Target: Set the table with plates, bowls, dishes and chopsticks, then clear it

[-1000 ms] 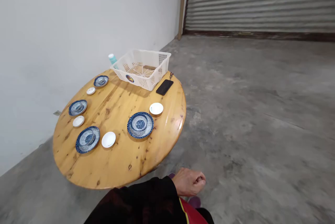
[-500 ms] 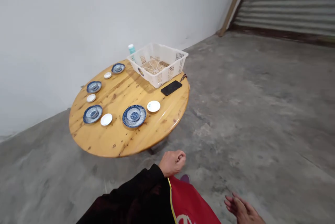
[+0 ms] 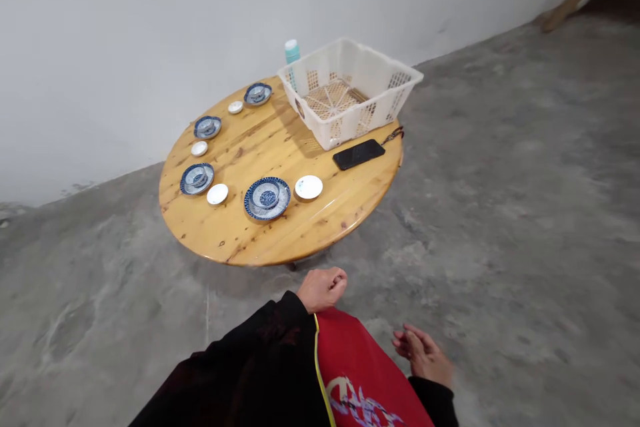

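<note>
My left hand (image 3: 321,289) is a loose fist holding nothing, in a black sleeve just short of the front edge of a round pine table (image 3: 300,230). Lower right, my right hand (image 3: 423,355) hangs over the concrete floor, fingers slightly curled and empty. On the table sit several blue-and-white saucers with bowls, the nearest (image 3: 267,198) beside a small white dish (image 3: 309,187). A white plastic basket (image 3: 380,67) stands at the far edge, next to a black phone (image 3: 359,154). A teal bottle (image 3: 292,52) is partly hidden behind the basket.
A red cloth with a printed design (image 3: 360,367) hangs down my front between my hands. Behind the table rises a white wall (image 3: 200,14). Grey concrete floor (image 3: 515,214) surrounds the table and stretches to the right.
The view has swung left, moving the table up and right in frame and taking the shutter out of view. My right hand has come in at lower right. My left hand stays a fist.
</note>
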`<state>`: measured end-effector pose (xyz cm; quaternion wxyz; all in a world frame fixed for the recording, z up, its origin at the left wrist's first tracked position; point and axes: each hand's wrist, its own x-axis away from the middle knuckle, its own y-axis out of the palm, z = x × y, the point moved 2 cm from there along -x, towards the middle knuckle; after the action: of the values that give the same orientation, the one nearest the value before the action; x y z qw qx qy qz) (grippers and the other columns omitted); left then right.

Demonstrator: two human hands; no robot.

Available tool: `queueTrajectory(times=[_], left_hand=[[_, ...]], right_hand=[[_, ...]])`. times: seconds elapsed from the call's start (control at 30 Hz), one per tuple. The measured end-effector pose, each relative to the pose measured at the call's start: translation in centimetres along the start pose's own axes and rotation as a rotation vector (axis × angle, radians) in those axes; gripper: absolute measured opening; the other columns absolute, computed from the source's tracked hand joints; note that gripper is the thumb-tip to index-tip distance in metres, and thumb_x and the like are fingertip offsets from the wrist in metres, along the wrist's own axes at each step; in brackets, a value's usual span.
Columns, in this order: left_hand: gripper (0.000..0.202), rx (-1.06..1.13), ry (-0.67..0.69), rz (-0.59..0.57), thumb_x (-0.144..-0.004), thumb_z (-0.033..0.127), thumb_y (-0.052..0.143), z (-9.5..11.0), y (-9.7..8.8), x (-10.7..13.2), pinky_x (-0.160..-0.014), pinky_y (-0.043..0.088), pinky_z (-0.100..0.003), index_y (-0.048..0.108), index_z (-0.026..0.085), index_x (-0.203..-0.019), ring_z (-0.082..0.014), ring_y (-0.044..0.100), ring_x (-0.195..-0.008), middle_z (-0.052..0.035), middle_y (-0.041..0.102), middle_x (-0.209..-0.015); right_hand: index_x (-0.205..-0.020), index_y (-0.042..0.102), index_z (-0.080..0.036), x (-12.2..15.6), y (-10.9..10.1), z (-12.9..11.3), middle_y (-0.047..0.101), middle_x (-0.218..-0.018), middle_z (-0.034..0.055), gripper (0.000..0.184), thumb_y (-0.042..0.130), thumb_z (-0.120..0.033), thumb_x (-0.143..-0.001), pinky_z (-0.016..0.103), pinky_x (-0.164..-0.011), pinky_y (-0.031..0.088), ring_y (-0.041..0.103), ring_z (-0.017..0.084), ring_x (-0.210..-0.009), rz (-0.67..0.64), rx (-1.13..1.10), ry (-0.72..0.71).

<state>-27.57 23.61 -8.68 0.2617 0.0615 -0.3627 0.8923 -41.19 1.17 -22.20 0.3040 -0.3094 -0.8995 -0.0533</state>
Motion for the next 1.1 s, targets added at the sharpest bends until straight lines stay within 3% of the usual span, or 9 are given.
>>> queueTrajectory(times=[0.1, 0.2, 0.33, 0.47, 0.63, 0.77, 0.9, 1.0, 1.1], left_hand=[[0.019, 0.011, 0.023, 0.058, -0.09, 0.024, 0.047, -0.1, -1.0, -2.0, -0.064, 0.043, -0.021, 0.066, 0.021, -0.093, -0.012, 0.061, -0.065, 0.0016, 0.07, -0.076], [0.022, 0.057, 0.031, 0.113, -0.092, 0.027, 0.045, -0.7, -2.1, -3.5, -0.063, 0.042, -0.021, 0.066, 0.02, -0.094, -0.012, 0.06, -0.063, 0.0002, 0.07, -0.076], [0.024, 0.118, -0.007, 0.169, -0.093, 0.029, 0.043, -2.5, -3.8, -4.4, -0.064, 0.043, -0.023, 0.066, 0.02, -0.094, -0.0134, 0.06, -0.063, -0.0002, 0.069, -0.073], [0.027, 0.142, -0.073, 0.214, -0.095, 0.031, 0.04, -4.2, -5.5, -4.8, -0.066, 0.043, -0.024, 0.065, 0.02, -0.091, -0.0155, 0.063, -0.066, -0.0016, 0.07, -0.074], [0.029, 0.173, -0.163, 0.256, -0.095, 0.035, 0.038, -5.7, -6.5, -4.9, -0.068, 0.045, -0.025, 0.064, 0.022, -0.093, -0.0175, 0.066, -0.071, -0.0019, 0.071, -0.076], [0.033, 0.284, -0.252, 0.324, -0.095, 0.042, 0.039, -7.0, -6.8, -5.0, -0.072, 0.051, -0.027, 0.065, 0.022, -0.098, -0.0199, 0.07, -0.08, -0.0046, 0.074, -0.084], [0.038, 0.375, -0.409, 0.469, -0.091, 0.053, 0.043, -8.3, -7.0, -5.0, -0.074, 0.056, -0.03, 0.066, 0.023, -0.097, -0.0216, 0.072, -0.078, -0.0046, 0.075, -0.083], [0.045, 0.448, -0.546, 0.566, -0.088, 0.062, 0.046, -8.9, -6.6, -4.9, -0.074, 0.059, -0.034, 0.067, 0.024, -0.098, -0.0241, 0.074, -0.077, -0.0048, 0.076, -0.081], [0.049, 0.492, -0.657, 0.631, -0.083, 0.066, 0.049, -8.9, -5.6, -5.2, -0.071, 0.06, -0.035, 0.067, 0.023, -0.097, -0.0253, 0.075, -0.074, -0.005, 0.076, -0.079]], right_hand=[[-0.075, 0.066, -0.031, -1.4, 1.4, -1.3, 0.072, -0.059, -0.0031, 0.046, 0.072, -0.068, -0.048, 0.041, -0.056, 0.062, 0.072, 0.027, -0.055, -0.081, 0.053, 0.049], [-0.071, 0.066, -0.034, -3.6, 2.1, -3.3, 0.072, -0.058, -0.0025, 0.048, 0.072, -0.074, -0.045, 0.047, -0.058, 0.063, 0.072, 0.031, -0.055, -0.095, 0.073, 0.014], [-0.073, 0.066, -0.034, -6.7, 3.2, -8.1, 0.072, -0.059, -0.0016, 0.045, 0.074, -0.07, -0.049, 0.049, -0.059, 0.063, 0.073, 0.033, -0.056, -0.07, 0.085, -0.111], [-0.077, 0.067, -0.032, -9.7, 4.7, -16.7, 0.072, -0.061, -0.0007, 0.043, 0.071, -0.067, -0.053, 0.045, -0.055, 0.061, 0.07, 0.029, -0.054, 0.0, 0.184, -0.281], [-0.092, 0.068, -0.019, -12.3, 7.8, -31.4, 0.073, -0.07, 0.0066, 0.043, 0.065, -0.056, -0.07, 0.033, -0.058, 0.057, 0.065, 0.019, -0.057, 0.032, 0.321, -0.655], [-0.098, 0.068, -0.02, -15.1, 12.9, -42.4, 0.075, -0.08, 0.0089, 0.034, 0.059, -0.048, -0.082, 0.036, -0.068, 0.059, 0.071, 0.022, -0.067, -0.039, 0.492, -0.89], [-0.104, 0.071, -0.017, -20.1, 20.6, -51.1, 0.078, -0.1, 0.0115, 0.029, 0.054, -0.033, -0.087, 0.035, -0.088, 0.056, 0.073, 0.025, -0.091, -0.096, 0.841, -1.046], [-0.116, 0.072, -0.012, -25.4, 27.2, -55.1, 0.076, -0.113, 0.0133, 0.036, 0.053, -0.027, -0.09, 0.032, -0.094, 0.052, 0.07, 0.026, -0.104, -0.171, 1.189, -1.035], [-0.117, 0.073, -0.006, -31.4, 33.0, -56.7, 0.075, -0.112, 0.0173, 0.039, 0.055, -0.022, -0.087, 0.036, -0.095, 0.05, 0.069, 0.03, -0.108, -0.187, 1.376, -0.973]])
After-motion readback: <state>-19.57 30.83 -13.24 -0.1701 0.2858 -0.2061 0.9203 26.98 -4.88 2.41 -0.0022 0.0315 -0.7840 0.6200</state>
